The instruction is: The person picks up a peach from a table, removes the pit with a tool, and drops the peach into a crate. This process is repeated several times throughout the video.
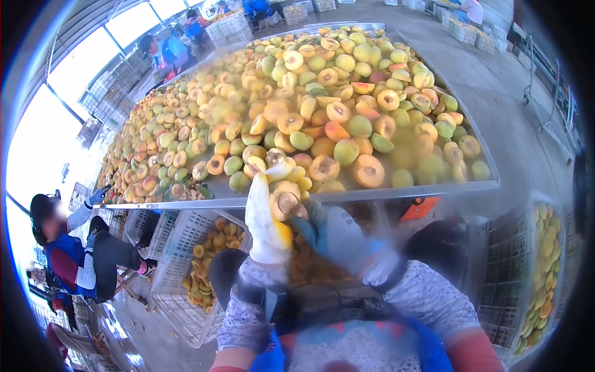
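Patterned sleeves (431, 294) reach forward; the left hand (266, 220), gloved white (stained yellow), has its fingers closed against a cut fruit (285, 199) at the near edge of the fruit-heaped surface (228, 188). The right hand (338, 232) blurs beside it, finger state unclear.

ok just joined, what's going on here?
Someone is working through a heap of fruit, much of it halved, on a metal table. Their gloved left hand and right hand meet at a cut fruit by the near edge; blur hides which one grips it. A white crate below, on the left, holds more cut pieces. Another person sits at the table's left end.
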Tool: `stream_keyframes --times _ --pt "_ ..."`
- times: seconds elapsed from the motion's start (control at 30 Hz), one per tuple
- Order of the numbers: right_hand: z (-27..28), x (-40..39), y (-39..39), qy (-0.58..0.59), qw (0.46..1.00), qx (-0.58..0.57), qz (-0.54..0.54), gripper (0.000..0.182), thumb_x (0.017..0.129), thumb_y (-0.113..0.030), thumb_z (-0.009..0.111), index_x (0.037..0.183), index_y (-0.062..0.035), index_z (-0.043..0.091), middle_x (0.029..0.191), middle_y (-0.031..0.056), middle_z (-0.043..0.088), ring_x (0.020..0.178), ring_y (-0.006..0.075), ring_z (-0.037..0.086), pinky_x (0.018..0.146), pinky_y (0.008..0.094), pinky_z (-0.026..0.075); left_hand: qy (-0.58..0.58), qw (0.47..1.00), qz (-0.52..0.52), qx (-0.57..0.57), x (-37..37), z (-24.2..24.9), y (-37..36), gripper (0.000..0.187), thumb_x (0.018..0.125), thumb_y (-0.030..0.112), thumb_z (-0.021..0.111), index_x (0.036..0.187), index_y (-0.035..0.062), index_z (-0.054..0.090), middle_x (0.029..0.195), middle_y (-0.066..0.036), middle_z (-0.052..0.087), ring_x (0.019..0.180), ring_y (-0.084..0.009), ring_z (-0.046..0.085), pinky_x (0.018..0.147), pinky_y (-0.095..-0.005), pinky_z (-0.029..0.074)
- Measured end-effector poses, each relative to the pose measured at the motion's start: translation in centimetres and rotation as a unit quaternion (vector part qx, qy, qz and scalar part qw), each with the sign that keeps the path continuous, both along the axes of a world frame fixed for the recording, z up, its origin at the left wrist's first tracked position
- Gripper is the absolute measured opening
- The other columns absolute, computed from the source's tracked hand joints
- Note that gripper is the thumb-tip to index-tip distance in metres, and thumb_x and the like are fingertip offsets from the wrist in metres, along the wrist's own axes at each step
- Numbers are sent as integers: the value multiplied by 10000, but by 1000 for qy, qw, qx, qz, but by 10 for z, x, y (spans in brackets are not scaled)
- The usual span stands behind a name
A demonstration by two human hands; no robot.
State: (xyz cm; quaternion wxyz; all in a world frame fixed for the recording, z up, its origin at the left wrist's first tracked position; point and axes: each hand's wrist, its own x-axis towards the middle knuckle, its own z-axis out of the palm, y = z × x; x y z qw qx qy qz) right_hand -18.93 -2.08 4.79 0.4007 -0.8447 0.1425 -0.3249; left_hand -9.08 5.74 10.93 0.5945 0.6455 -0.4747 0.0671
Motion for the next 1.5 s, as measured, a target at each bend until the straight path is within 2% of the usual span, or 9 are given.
stream_keyframes --times 0.2,0.3,0.4,0.5,0.6,0.7,0.83,1.17,1.5 --pt "5 4 12 -53 973 209 87 359 1018 -334 578 1173 -16 635 868 262 683 830 460 661 702 481 531 73 996 -31 -51 -6 -1 -6 446 1058 341 464 1259 -38 588 1157 -158 654 972 -238 671 824 -343 555" --pt "16 -2 11 -25 958 259 121 339 1031 -308 567 1187 -14 633 981 251 705 933 400 699 784 421 545 215 964 -109 -111 -7 -1 -7 508 1092 379 349 1281 -33 576 1168 -158 644 1020 -242 645 899 -367 532" --pt "11 3 20 -68 929 337 141 354 1076 -325 513 1136 -6 654 984 40 687 909 97 567 833 301 494 210 967 -106 -98 -11 2 -3 478 1053 325 395 1289 -56 562 1175 -179 642 1068 -271 630 956 -386 507" --pt "13 3 37 -122 909 376 130 323 1081 -303 506 1083 -17 656 952 2 661 894 81 547 818 287 487 214 961 -145 -96 -9 5 0 450 1005 254 509 1311 -74 538 1209 -200 632 1120 -306 626 993 -392 493" --pt "19 1 34 -125 880 423 178 300 1081 -291 505 1056 -30 652 926 -20 631 883 71 518 793 281 481 258 942 -187 -107 -5 7 2 477 1069 305 392 1378 -39 511 1269 -173 616 1149 -268 605 1003 -393 488" --pt "16 -3 16 -33 940 321 110 318 1075 -302 503 1086 -18 646 910 55 677 848 139 601 783 310 494 368 886 -257 -112 -3 20 2 436 1003 107 577 1392 -76 503 1329 -208 597 1229 -309 599 1034 -409 499" --pt "5 -2 -3 16 997 59 36 487 1002 -487 540 1117 -20 615 776 260 666 739 474 637 645 572 483 63 983 -159 65 14 13 12 504 986 165 656 1418 -44 501 1333 -176 597 1163 -294 648 936 -374 573" --pt "17 -8 8 92 995 12 42 311 1020 -335 574 1106 -39 612 784 224 648 737 446 629 642 529 465 461 859 -199 -99 15 -4 11 538 1008 307 455 1435 -19 496 1321 -175 599 1123 -291 646 882 -392 576" --pt "-1 7 26 -43 975 201 89 318 1030 -307 560 1087 -9 658 906 260 684 847 456 658 734 463 535 301 936 -152 -99 7 -15 4 524 1053 317 393 1416 -50 484 1251 -187 628 1097 -289 650 869 -373 567"
